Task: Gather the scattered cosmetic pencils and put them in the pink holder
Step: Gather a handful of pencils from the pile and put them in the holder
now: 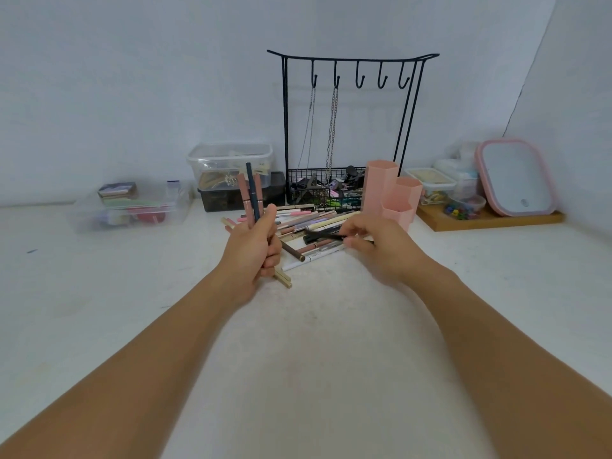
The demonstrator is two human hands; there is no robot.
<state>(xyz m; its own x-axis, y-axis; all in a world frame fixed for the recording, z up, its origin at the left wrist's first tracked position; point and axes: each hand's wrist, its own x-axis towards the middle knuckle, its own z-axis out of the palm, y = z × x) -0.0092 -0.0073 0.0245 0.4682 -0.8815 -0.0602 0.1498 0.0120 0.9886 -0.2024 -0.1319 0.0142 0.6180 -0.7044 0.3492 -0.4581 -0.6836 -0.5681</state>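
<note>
- Head view: a white, faintly scuffed tabletop (314,342) is seen, backed by plain pale walls.
- A pile of cosmetic pencils (314,226) is spread on the table just in front of a black wire stand (351,127); they are slim, smooth sticks in pink, beige, white, brown and black, most lying with the long axis running left to right, slightly tilted.
- The pink holder (390,193) is stood to the right of the pile, touching or just beside it; it is made of three matte hexagonal tubes of stepped heights, with open tops facing up.
- The left hand (255,256) is raised over the table with the forearm stretched forward, fingers curled and pressed around a held bundle of pencils (251,193).
- The bundle is kept nearly upright: two pink sticks and one dark blue one point up and slightly left, while beige ends stick out below the fist toward the right.
- The right hand (371,246) is blurred, palm down over the right part of the pile, with thumb and fingertips pinching a thin black pencil (326,234) that lies roughly level and points left.
- Thin metal chains are hung from two hooks of the stand, whose mesh basket is filled with small items.
- Clear plastic boxes (228,160) are stacked to the left, and a pink-rimmed mirror (516,177) is leaned on a wooden tray (490,220) to the right.
</note>
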